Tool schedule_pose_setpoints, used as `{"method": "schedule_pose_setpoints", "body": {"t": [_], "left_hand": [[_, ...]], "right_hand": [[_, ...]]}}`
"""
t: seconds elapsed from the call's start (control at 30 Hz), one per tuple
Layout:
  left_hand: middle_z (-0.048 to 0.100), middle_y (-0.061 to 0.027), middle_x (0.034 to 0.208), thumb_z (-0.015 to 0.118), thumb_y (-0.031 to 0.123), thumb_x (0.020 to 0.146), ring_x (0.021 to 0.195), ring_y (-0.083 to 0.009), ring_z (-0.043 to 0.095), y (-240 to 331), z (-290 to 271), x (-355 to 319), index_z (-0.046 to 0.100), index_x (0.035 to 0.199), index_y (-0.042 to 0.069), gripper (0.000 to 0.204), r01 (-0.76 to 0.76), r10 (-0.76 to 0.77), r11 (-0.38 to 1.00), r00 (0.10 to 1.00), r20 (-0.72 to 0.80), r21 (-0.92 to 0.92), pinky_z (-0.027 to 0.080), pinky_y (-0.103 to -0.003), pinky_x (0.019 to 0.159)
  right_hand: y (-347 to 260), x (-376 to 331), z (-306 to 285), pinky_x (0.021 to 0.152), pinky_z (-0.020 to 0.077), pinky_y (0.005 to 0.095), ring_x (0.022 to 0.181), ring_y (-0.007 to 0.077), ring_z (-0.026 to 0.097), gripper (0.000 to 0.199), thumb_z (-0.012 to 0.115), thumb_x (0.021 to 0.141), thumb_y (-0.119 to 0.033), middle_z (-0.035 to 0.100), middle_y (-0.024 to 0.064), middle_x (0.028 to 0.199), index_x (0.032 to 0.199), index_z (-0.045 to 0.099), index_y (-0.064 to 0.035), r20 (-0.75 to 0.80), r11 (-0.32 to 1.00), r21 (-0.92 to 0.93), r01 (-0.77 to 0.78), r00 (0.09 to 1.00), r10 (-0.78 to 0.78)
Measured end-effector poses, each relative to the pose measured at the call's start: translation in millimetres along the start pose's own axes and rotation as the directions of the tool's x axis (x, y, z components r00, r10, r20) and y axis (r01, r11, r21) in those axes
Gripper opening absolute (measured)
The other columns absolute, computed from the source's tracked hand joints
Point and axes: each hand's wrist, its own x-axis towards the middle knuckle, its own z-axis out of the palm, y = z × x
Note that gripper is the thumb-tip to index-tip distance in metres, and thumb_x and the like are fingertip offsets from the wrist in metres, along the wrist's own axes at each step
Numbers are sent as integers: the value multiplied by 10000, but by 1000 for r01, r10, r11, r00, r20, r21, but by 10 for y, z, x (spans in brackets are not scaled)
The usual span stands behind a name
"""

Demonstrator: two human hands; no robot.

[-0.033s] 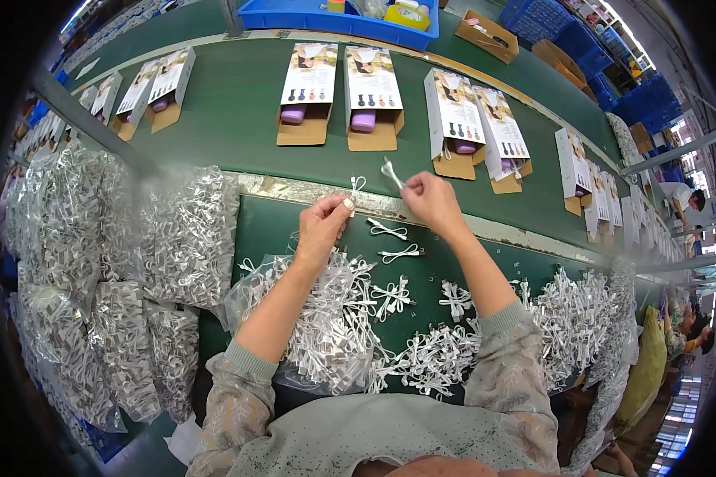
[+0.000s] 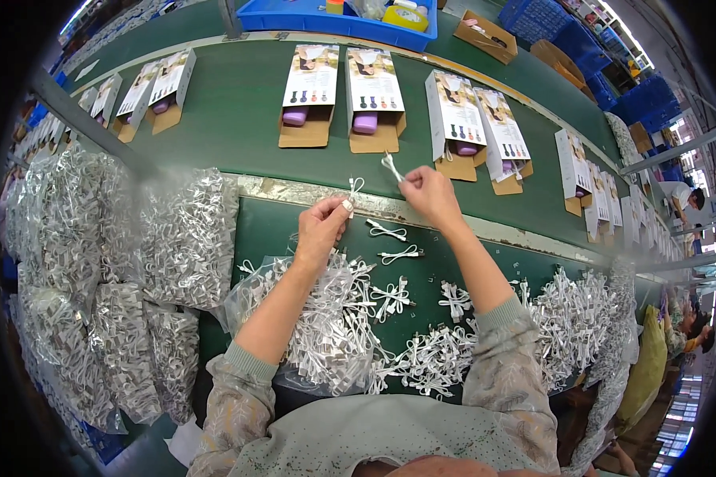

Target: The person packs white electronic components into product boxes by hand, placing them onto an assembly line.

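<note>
While the left hand [image 2: 324,225] pinches one white cable [image 2: 355,188], the right hand [image 2: 427,193] grips another cable [image 2: 391,165].

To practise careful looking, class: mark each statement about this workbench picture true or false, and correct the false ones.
1. Each hand holds a small bundled white cable. True: left hand, right hand.
2. The open boxes on the green belt hold purple items. True.
3. Two bundled cables lie on the bench between the forearms. True.
4. The bags of cables are stacked on the person's right. False: they are on the left.
5. The tray beyond the belt is red. False: it is blue.
</note>
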Motion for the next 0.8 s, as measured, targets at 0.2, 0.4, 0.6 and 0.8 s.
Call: {"method": "schedule_pose_setpoints", "body": {"t": [0.2,0.4,0.6,0.8], "left_hand": [[547,33,664,644,192,824,553,-33,462,-31,-47,-7,645,954,5,228,27,-26,999,1000,16,-40,363,-183,503],[543,29,652,646,193,825,558,-43,471,-57,-28,-32,642,925,16,204,46,-46,999,999,8,-29,363,-189,513],[543,29,643,644,181,829,549,-46,469,9,-30,36,638,906,30,169,22,-22,1000,999,35,-11,360,-192,517],[547,40,660,651,195,820,554,-36,467,-60,-39,65,642,952,16,223,31,-29,999,998,49,-31,367,-187,513]], "right_hand": [[76,667,296,756,476,438,791,378,616,170,575,742,-134,638,222,795,813,642,6,-359,988,-147,-44,933,-12],[243,430,301,751,466,445,813,366,604,170,552,783,-112,622,211,866,891,609,7,-422,979,-144,142,886,-191],[-157,-494,-90,722,475,358,778,274,605,249,643,763,-207,615,152,879,927,629,-20,257,956,-207,207,955,-151],[-81,-600,-12,678,482,397,682,309,620,138,593,743,-133,626,159,692,742,627,0,250,954,-248,170,962,-107]]}}
